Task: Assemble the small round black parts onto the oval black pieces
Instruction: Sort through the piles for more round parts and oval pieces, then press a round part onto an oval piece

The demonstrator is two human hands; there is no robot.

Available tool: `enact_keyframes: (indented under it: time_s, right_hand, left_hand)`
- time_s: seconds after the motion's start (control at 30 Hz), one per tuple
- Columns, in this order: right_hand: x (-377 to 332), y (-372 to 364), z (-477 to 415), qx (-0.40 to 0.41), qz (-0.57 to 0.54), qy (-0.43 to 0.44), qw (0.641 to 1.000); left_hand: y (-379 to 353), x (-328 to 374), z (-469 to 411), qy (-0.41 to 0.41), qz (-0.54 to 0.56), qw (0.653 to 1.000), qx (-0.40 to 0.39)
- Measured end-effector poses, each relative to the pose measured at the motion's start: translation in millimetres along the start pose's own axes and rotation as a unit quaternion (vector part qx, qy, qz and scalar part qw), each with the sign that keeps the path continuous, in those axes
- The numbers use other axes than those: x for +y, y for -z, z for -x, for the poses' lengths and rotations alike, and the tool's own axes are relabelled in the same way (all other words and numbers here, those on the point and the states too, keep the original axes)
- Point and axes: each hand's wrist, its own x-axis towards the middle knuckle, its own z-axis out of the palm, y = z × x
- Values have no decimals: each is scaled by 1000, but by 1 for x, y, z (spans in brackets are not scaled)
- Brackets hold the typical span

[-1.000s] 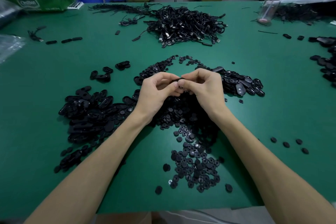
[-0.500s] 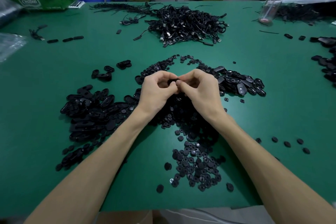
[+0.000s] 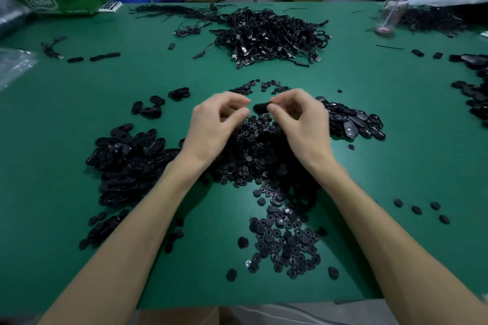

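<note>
1. My left hand (image 3: 216, 124) and right hand (image 3: 298, 119), pressed together half a second earlier, had drawn apart over the heap of small round parts (image 3: 264, 155).
2. My right hand pinched one oval piece (image 3: 260, 107) by its right end, holding it between both hands.
3. Judgement: the pressing step was probably finished.
4. My left fingers were curled, but blur hid whether they held anything. I could not make out any seated round part.

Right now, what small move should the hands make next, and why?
Probably the right hand should drop the oval piece it pinches onto the oval pile beside it. The left hand is apart from the piece, which suggests the pressing is done, though blur hides whether a round part sits on it.
</note>
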Motion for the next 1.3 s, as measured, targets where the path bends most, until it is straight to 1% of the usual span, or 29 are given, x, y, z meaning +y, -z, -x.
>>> enact_keyframes:
  time_s: [0.07, 0.1, 0.17, 0.2, 0.27, 0.33, 0.37, 0.47, 0.5, 0.57, 0.67, 0.73, 0.87, 0.97, 1.03, 1.1, 1.2, 1.23, 1.3]
  right_hand:
    - [6, 10, -9, 68, 44, -7, 997]
    - [10, 17, -14, 106, 68, -11, 992]
    - [22, 31, -22, 156, 105, -31, 982]
    - [29, 36, -25, 162, 122, -51, 978]
    - [41, 40, -26, 152, 173, -97, 968]
    - [44, 37, -25, 140, 223, -122, 957]
    - [43, 36, -24, 133, 235, -122, 955]
    - [30, 29, -20, 90, 221, -82, 968]
    - [25, 25, -18, 60, 207, -65, 974]
    - [16, 16, -12, -26, 191, -35, 981]
    - [10, -1, -2, -149, 223, -6, 963]
    - [10, -9, 4, -193, 248, 10, 949]
    - [13, -11, 5, -200, 251, 21, 947]
    - [14, -11, 4, -195, 250, 16, 948]
    - [14, -12, 4, -196, 250, 13, 948]
    - [15, -11, 4, -190, 247, 11, 950]
    - [16, -10, 3, -181, 240, 11, 954]
    - [17, -10, 2, -178, 236, 11, 955]
    - [17, -10, 2, -171, 224, 12, 959]
  left_hand:
    - [16, -7, -5, 43, -135, 990, 28]
    - [25, -13, -7, 83, -211, 973, 28]
    - [43, -24, -9, 172, -327, 929, -9]
    - [49, -26, -8, 201, -361, 910, -32]
    - [55, -27, -7, 216, -390, 894, -53]
    - [55, -24, -9, 217, -399, 889, -59]
    - [53, -22, -10, 217, -389, 893, -68]
    - [45, -17, -11, 236, -314, 915, -96]
    - [43, -17, -11, 240, -303, 917, -98]
    - [41, -19, -12, 246, -300, 917, -88]
    - [38, -22, -14, 254, -287, 921, -65]
    - [35, -23, -15, 250, -290, 922, -56]
    - [32, -28, -13, 207, -333, 920, -17]
    - [34, -28, -13, 203, -352, 914, -5]
    - [38, -24, -12, 215, -362, 907, -30]
    - [42, -20, -13, 236, -366, 897, -76]
    - [48, -12, -13, 278, -376, 872, -143]
    - [49, -10, -13, 289, -373, 868, -155]
    - [49, -8, -12, 301, -353, 870, -163]
